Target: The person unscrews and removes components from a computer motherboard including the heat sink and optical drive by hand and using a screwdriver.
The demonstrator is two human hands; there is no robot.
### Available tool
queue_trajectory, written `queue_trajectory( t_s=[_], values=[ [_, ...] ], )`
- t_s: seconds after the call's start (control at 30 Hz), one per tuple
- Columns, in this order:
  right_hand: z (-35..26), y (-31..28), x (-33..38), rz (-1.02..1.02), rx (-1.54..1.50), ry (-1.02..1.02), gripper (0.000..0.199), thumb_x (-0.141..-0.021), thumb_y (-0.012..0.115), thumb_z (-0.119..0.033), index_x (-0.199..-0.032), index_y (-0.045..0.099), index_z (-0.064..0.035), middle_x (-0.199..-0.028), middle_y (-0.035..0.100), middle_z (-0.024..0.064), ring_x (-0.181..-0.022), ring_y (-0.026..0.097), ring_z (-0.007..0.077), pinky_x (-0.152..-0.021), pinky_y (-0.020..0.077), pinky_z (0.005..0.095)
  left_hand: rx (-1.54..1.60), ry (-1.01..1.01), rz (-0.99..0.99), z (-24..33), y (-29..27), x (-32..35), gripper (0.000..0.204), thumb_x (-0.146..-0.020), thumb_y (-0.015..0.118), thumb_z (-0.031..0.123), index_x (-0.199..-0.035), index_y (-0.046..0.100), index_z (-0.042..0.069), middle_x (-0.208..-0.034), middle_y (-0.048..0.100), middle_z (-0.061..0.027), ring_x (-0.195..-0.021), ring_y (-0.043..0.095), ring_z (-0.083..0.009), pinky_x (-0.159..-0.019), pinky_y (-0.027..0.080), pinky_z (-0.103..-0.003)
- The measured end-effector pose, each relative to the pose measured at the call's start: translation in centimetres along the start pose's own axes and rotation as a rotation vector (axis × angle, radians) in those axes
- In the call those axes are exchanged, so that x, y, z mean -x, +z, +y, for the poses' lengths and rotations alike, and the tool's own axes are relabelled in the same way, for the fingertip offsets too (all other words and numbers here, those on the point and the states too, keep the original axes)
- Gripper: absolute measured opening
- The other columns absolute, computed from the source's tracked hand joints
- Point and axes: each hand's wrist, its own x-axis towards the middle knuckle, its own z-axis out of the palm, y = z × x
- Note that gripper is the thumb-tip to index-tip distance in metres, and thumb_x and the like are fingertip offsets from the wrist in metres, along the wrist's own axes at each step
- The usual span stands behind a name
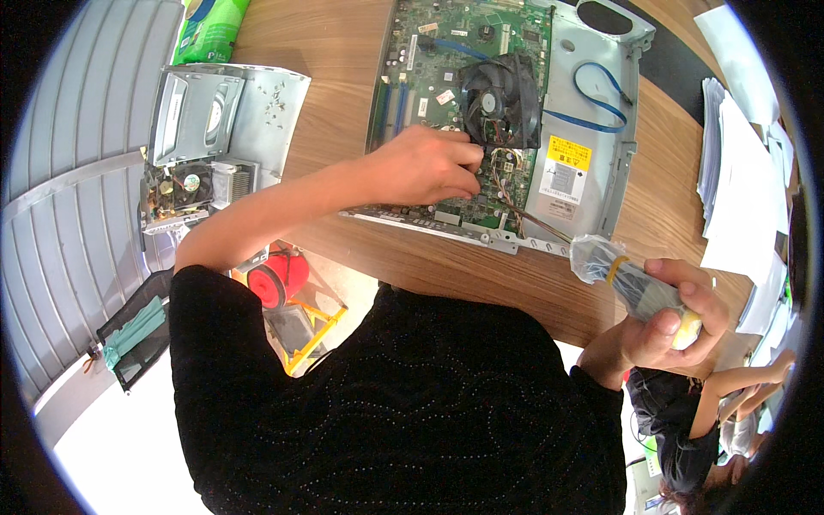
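An open metal computer case (592, 53) lies on the wooden table, with a green motherboard (438, 77) inside. A black cooling fan (502, 90) stands tilted on the board. My left hand (429, 167) is over the board just below the fan, its fingers pinched together; whatever they grip is hidden. In my right hand (678, 322) is a screwdriver (639, 287), its thick handle wrapped in clear plastic with a yellow band. The thin shaft points left over the case's near edge, toward the thin wires (506, 184). A blue cable (601, 127) curls across the bare metal at right.
Another opened computer unit (193, 112) stands at the left, small screws scattered on its metal panel. Behind it is a green bag (210, 34). Stacked papers (742, 189) cover the right side. Below the table's edge sits a red round object (279, 279). Another person (678, 421) is at lower right.
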Motion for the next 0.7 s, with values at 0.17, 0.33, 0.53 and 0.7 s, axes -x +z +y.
queue_trajectory(
  t_s=[0.17, 0.33, 0.53, 0.7],
  values=[
    [-0.2, -0.1, -0.2, -0.028, -0.024, -0.077, 0.039, -0.091, 0.062, -0.03, -0.106, 0.043, 0.0007, -0.078, 0.062, 0.0263, -0.055, 0.055, 0.0194, -0.05, 0.0438, 0.0277, 0.004, 0.026, 0.007, -0.2, 0.0, 0.1, 0.01, -0.071, 0.073, 0.015, -0.078, 0.068, 0.011, -0.075, 0.053, -0.0014, -0.073, 0.057, -0.0209, -0.059, 0.048, -0.035],
    [-0.3, 0.3, -0.4, -0.025, -0.057, -0.093, 0.038, -0.091, 0.062, -0.03, -0.106, 0.044, 0.0001, -0.078, 0.062, 0.0262, -0.051, 0.053, 0.0186, -0.048, 0.0416, 0.0276, -0.031, 0.015, 0.019, 0.0, 0.3, 0.0, 0.008, -0.071, 0.072, 0.014, -0.076, 0.067, 0.011, -0.074, 0.052, -0.0017, -0.074, 0.057, -0.0213, -0.06, 0.048, -0.035],
    [-0.6, 0.9, -0.3, -0.037, -0.029, -0.087, 0.037, -0.091, 0.061, -0.031, -0.106, 0.044, -0.0008, -0.079, 0.062, 0.0265, -0.054, 0.054, 0.0183, -0.049, 0.0427, 0.0281, -0.093, -0.047, -0.037, 0.6, -0.2, -0.4, 0.007, -0.07, 0.072, 0.013, -0.075, 0.066, 0.011, -0.073, 0.054, -0.0016, -0.076, 0.058, -0.0222, -0.061, 0.049, -0.036],
    [-1.1, 0.0, -0.5, -0.119, -0.071, -0.085, 0.036, -0.091, 0.062, -0.027, -0.106, 0.043, -0.0009, -0.084, 0.062, 0.0278, -0.057, 0.056, 0.0188, -0.052, 0.0435, 0.0284, -0.025, -0.04, -0.063, 0.3, -0.3, -0.6, 0.011, -0.069, 0.073, 0.013, -0.078, 0.067, 0.011, -0.079, 0.057, -0.0011, -0.08, 0.059, -0.0223, -0.064, 0.05, -0.037]
  ],
)
